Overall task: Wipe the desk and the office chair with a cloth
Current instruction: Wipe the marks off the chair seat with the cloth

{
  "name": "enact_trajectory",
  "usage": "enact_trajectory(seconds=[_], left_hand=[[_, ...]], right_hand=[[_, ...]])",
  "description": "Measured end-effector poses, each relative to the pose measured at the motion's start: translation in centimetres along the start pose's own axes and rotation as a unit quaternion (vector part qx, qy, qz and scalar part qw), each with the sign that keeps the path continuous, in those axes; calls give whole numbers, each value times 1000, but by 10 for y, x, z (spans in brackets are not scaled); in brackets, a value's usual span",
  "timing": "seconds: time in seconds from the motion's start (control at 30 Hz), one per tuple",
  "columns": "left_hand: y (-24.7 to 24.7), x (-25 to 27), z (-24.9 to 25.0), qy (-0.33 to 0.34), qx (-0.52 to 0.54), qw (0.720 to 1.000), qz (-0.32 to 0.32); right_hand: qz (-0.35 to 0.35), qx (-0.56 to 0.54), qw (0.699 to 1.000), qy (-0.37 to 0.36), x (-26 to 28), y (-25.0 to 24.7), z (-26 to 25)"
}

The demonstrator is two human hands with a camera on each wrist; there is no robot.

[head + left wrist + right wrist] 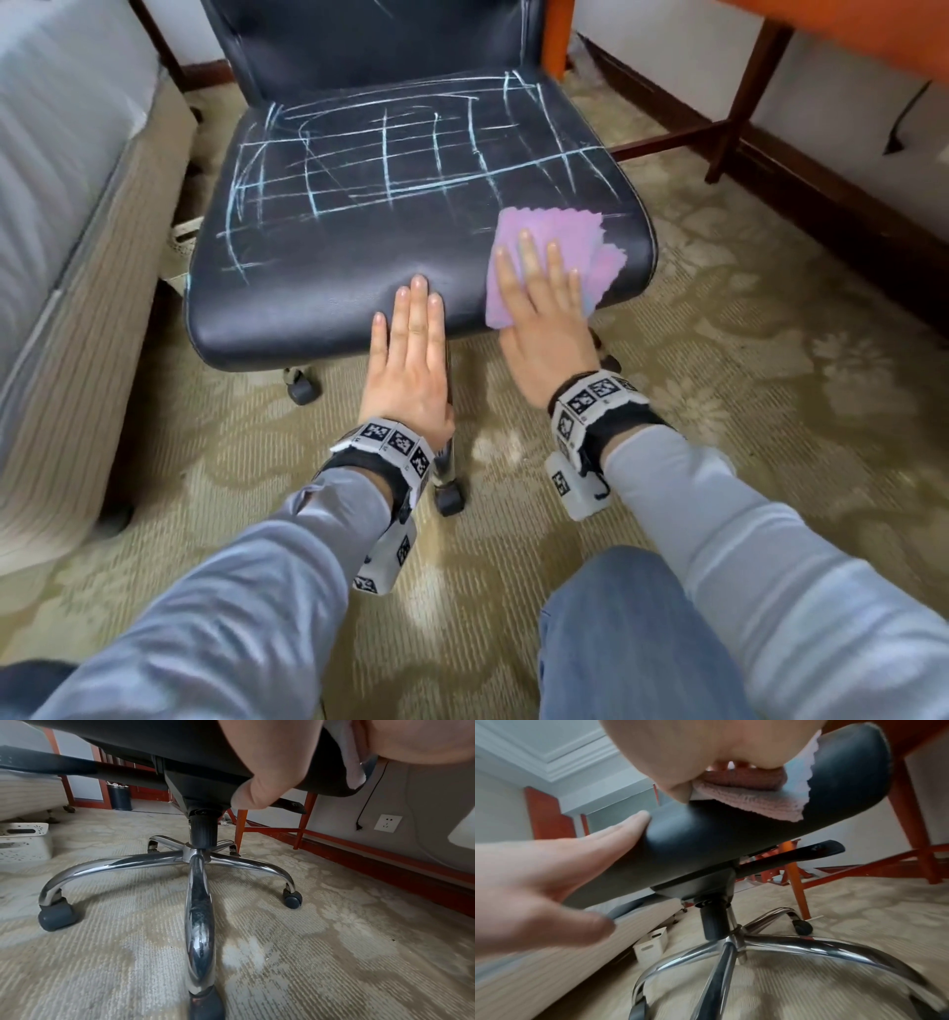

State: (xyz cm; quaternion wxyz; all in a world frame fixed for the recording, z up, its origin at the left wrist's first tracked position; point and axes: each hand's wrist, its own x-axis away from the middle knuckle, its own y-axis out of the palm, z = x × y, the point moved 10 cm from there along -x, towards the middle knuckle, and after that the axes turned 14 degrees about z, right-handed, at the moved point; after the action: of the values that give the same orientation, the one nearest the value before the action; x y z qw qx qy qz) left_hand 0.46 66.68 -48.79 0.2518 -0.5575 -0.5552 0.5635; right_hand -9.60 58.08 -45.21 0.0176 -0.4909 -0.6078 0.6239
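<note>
**Cloth flat on the chair seat, pale scribbles left to clear**

Head view: the right hand (539,303) lies flat with straight, spread fingers on a folded pink cloth (554,241), pressing it onto the front right corner of the office chair (359,288) seat, at about 4 o'clock on the cushion. The left hand (411,354) is also flat and uncurled, its fingers resting on the seat's front edge at 6 o'clock, gripping nothing. Pale blue scribbles (385,169) cover the seat from its centre up to 12 o'clock. The desk (821,31) stands at 1 o'clock.

Left wrist view: mostly the chrome base (200,902) on castors over carpet (334,943); the hand's own fingers are out of sight.

Right wrist view: the cloth (752,801) droops over the rounded seat rim under the palm, while the left hand (552,862) braces the cushion edge.

The cloth looks soft, light and limp, so a flat palm should hold it better than a pinch. The smooth seat cover likely lets it slide, and the castored chair may roll, so bracing the front edge seems wise.
</note>
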Motion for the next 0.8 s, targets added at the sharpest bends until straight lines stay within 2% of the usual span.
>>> enact_trajectory(seconds=[0.07,0.1,0.2,0.27,0.33,0.43,0.53,0.6,0.7,0.73,0.8], left_hand=[[-2,0,-2,11,-4,1000,7],[-2,0,-2,16,-8,1000,7],[-4,1,-1,24,-12,1000,-4],[-5,1,-1,20,-8,1000,-5],[-9,1,1,8,-1,1000,2],[-15,-2,6,0,-2,1000,8],[-14,-6,11,0,0,1000,0],[-13,-6,11,4,-11,1000,-6],[-11,-6,11,17,-13,1000,-18],[-11,-6,11,18,-12,1000,-19],[-14,-6,11,20,-14,1000,-11]], right_hand=[[-3,10,1000,-9,-3,-4,14],[-1,16,1000,11,-6,-7,29],[35,-3,987,158,-18,-24,84],[43,-8,978,205,-22,-27,92],[15,-14,985,174,-21,-21,71],[-12,-52,995,87,-7,-10,31],[-20,-69,996,45,-1,-10,33],[-16,-51,996,66,-6,-14,54],[-12,-12,987,160,-14,-22,84],[-16,-5,986,168,-15,-21,81],[-29,-3,993,117,-13,-18,56]])
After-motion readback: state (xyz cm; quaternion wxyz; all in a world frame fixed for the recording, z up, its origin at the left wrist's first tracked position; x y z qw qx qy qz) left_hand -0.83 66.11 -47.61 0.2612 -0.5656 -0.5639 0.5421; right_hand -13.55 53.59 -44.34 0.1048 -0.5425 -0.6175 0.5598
